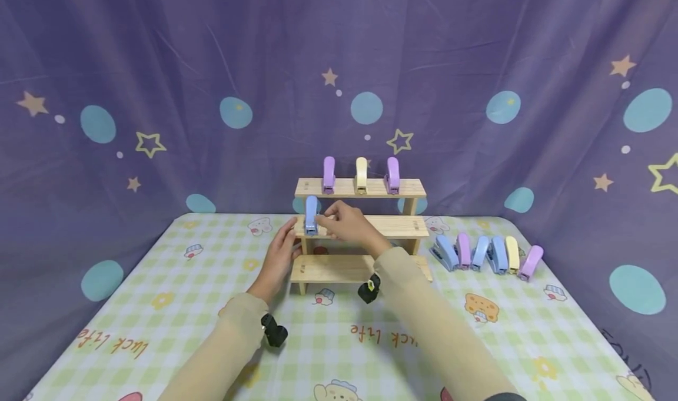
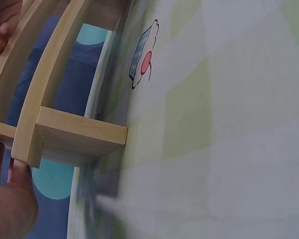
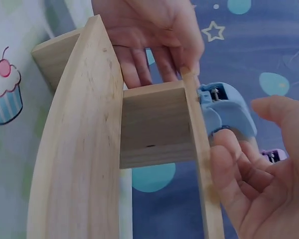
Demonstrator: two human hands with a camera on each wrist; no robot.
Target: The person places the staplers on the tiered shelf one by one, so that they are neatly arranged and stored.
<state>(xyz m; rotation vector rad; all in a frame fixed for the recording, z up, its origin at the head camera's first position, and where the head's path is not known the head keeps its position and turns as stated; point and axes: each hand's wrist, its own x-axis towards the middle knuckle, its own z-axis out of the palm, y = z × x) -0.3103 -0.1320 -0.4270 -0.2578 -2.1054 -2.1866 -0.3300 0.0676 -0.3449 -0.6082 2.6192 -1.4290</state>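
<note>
On the middle shelf (image 1: 386,226), a blue stapler (image 1: 311,214) is being handled

At the left end of that board, the stapler is being touched on its side by the curled fingers of the right hand (image 1: 346,223). The thumb is being held close to the handle; whether a clamp is being made on the body cannot be told. By the left hand (image 1: 278,258), the end of the rack (image 1: 331,268) is being touched with the fingers apart.

From its small, glossy build, the stapler is being judged light, stiff and somewhat slippery, sturdy in use but likely to suffer from a fall. A hold low on both flanks is being favoured; by a squeeze from top to bottom, the sprung handle would probably be worked.

Bare, pale wood is being offered by the board, flat but narrow, so little room is being left at the front edge. Above, two purple staplers and a yellow stapler (image 1: 361,174) are being carried by the top shelf (image 1: 344,186). To the right, a row of six more (image 1: 481,254) is being borne by the checked cloth (image 1: 201,307). Behind everything, the space is being closed off by a purple curtain (image 1: 296,83).
</note>
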